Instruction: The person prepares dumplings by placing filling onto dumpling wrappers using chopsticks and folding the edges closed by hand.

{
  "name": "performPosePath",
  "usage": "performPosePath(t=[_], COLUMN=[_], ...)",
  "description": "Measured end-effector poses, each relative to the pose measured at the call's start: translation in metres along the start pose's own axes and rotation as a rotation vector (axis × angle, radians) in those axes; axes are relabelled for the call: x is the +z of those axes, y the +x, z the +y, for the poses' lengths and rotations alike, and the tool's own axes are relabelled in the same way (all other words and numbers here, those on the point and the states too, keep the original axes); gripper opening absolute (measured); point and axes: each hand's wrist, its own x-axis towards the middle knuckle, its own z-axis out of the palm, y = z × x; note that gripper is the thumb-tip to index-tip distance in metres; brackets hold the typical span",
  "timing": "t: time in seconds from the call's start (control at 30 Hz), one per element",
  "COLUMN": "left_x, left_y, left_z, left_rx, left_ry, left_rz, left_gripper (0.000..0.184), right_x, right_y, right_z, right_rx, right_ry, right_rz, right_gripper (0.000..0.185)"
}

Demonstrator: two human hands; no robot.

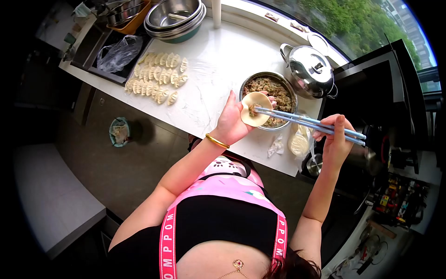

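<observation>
A round dumpling wrapper (260,100) lies across the palm and fingers of my left hand (231,122). On it sits a small lump of filling (253,110), touched by the tips of blue chopsticks (310,122). My right hand (337,137) is closed around the chopsticks near their thick ends. Beneath and behind the wrapper stands a metal bowl (295,98) of minced filling, partly covered by my left hand. Beside it, a plastic bag (300,141) with pale round wrappers rests near the counter edge.
Folded dumplings (158,74) stand in rows on the white counter (213,60). A lidded steel pot (310,72) is behind the filling bowl. Nested metal bowls (174,18) are at the back left, near a sink holding a plastic bag (120,53). A lined bin (120,131) stands on the floor.
</observation>
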Motion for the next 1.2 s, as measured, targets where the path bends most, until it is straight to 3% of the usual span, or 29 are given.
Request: performPosePath(t=[0.5,0.73,0.83,0.97,1.07,1.2], left_x=[0.003,0.015,0.023,0.026,0.021,0.014], left_y=[-0.008,-0.020,-0.027,-0.034,-0.038,-0.045], left_z=[0.002,0.007,0.012,0.022,0.029,0.037], left_rx=[-0.021,-0.008,0.008,0.047,0.104,0.156], left_ry=[0.067,0.100,0.111,0.080,0.086,0.070], left_rz=[-0.072,-0.075,-0.084,-0.086,-0.056,-0.019], left_gripper=[0.080,0.080,0.080,0.080,0.078,0.076], right_x=[-0.012,-0.045,-0.059,-0.063,-0.043,-0.029], right_y=[-0.002,-0.015,-0.022,-0.036,-0.045,-0.044], right_z=[0.034,0.036,0.049,0.106,0.141,0.175], right_rx=[0.100,0.042,0.059,0.142,0.252,0.208], right_ry=[0.073,0.270,0.155,-0.140,-0.206,-0.152], right_rz=[0.068,0.444,0.585,0.547,0.418,0.412], right_gripper=[0.040,0.041,0.039,0.033,0.034,0.029])
